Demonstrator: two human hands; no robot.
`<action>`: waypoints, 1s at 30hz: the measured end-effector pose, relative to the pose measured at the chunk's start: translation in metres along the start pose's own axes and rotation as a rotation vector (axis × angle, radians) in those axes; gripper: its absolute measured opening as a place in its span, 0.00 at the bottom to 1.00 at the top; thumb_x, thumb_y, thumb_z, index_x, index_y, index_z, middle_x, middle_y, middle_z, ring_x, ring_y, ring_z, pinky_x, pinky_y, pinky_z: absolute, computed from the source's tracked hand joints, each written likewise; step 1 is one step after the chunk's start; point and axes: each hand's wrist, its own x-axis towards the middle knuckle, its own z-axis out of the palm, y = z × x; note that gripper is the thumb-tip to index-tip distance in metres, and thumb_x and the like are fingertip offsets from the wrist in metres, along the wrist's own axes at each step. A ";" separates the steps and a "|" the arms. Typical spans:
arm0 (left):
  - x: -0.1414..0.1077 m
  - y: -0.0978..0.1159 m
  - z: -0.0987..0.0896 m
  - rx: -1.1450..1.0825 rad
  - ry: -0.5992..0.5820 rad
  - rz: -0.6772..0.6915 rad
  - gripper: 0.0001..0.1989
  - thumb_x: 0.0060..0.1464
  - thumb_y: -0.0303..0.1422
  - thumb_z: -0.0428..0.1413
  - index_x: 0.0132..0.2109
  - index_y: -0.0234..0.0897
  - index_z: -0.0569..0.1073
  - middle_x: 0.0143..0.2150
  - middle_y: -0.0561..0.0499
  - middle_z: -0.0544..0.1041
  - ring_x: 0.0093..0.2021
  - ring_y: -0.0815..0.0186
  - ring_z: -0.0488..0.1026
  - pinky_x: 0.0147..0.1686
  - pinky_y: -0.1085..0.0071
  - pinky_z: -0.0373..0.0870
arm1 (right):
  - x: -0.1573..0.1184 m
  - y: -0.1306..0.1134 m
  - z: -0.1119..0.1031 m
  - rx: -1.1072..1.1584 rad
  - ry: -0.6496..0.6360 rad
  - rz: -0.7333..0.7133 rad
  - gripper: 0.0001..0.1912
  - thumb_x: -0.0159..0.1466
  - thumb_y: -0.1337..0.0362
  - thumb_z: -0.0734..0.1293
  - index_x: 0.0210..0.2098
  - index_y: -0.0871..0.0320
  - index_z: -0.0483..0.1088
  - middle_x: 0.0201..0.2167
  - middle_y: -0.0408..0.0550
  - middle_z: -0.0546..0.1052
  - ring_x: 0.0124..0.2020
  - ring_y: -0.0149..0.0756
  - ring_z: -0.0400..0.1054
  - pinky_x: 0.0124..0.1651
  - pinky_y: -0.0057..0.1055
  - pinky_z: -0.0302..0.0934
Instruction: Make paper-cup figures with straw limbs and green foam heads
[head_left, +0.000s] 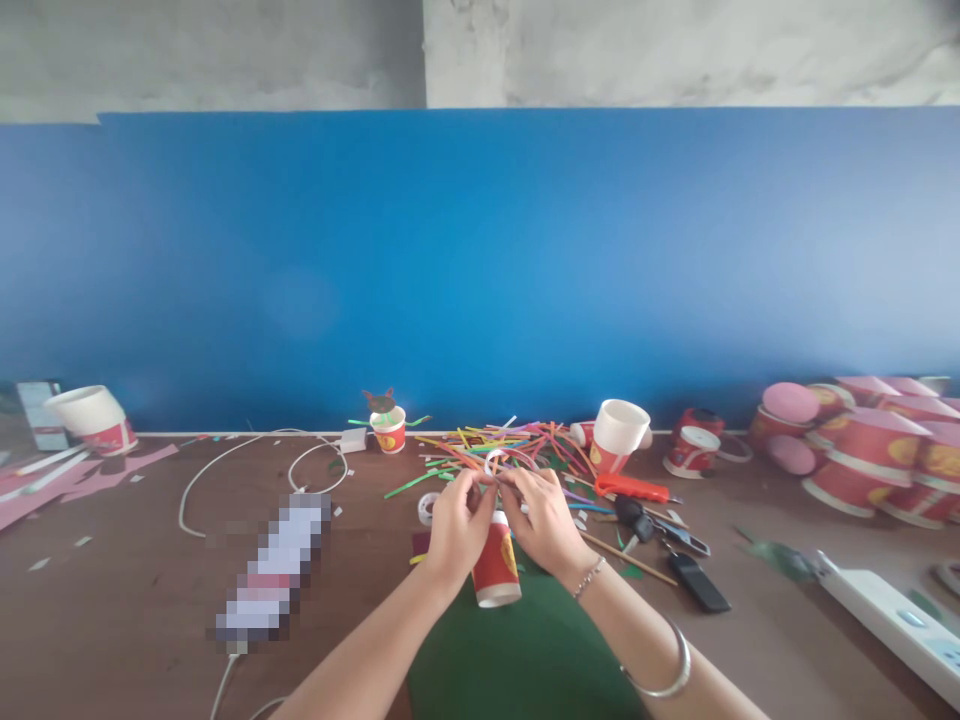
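Note:
Above a red paper cup (496, 570), my left hand (463, 522) and my right hand (543, 517) meet with fingers pinched together. Between and just beyond the fingertips shows a thin pale curved strip (491, 458); both hands seem to pinch it, though the fingers partly cover it. The cup lies or leans below the hands, at the far end of a dark green sheet (525, 650). A roll of clear tape (427, 508) sits left of my left hand. Colourful thin sticks (450, 450) are heaped behind the hands.
A phone (277, 570) with white cables lies left. A decorated cup (388, 430) stands behind it. To the right are a white-topped cup (619, 435), an orange cutter (632, 488), keys (697, 580), a power strip (892, 620) and stacked red cups (870, 450). A blue panel (480, 270) stands behind.

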 end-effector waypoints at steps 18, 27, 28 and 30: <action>-0.004 0.002 0.000 -0.345 0.030 0.039 0.06 0.56 0.33 0.51 0.34 0.36 0.69 0.31 0.52 0.73 0.30 0.69 0.69 0.31 0.75 0.64 | 0.007 -0.009 -0.005 0.263 -0.039 0.227 0.08 0.61 0.65 0.58 0.26 0.57 0.64 0.20 0.40 0.68 0.22 0.30 0.61 0.30 0.27 0.54; 0.006 -0.004 0.000 -0.636 0.010 -0.267 0.17 0.57 0.44 0.48 0.40 0.35 0.73 0.21 0.58 0.58 0.24 0.71 0.57 0.28 0.75 0.56 | 0.000 0.047 -0.007 -0.497 -0.206 0.441 0.10 0.57 0.73 0.60 0.26 0.59 0.72 0.32 0.54 0.78 0.37 0.43 0.70 0.40 0.34 0.52; 0.006 -0.005 0.000 -0.663 0.003 -0.274 0.18 0.58 0.44 0.48 0.40 0.35 0.73 0.21 0.58 0.57 0.24 0.71 0.56 0.28 0.74 0.56 | -0.001 0.048 -0.006 -0.513 -0.218 0.466 0.09 0.55 0.74 0.61 0.28 0.60 0.72 0.34 0.57 0.77 0.39 0.45 0.69 0.41 0.36 0.52; 0.007 -0.007 0.001 -0.699 -0.003 -0.270 0.19 0.58 0.45 0.46 0.38 0.35 0.73 0.22 0.57 0.57 0.25 0.71 0.56 0.28 0.74 0.56 | -0.001 0.046 -0.005 -0.460 -0.163 0.483 0.09 0.54 0.73 0.63 0.32 0.61 0.74 0.38 0.59 0.76 0.42 0.49 0.67 0.42 0.39 0.53</action>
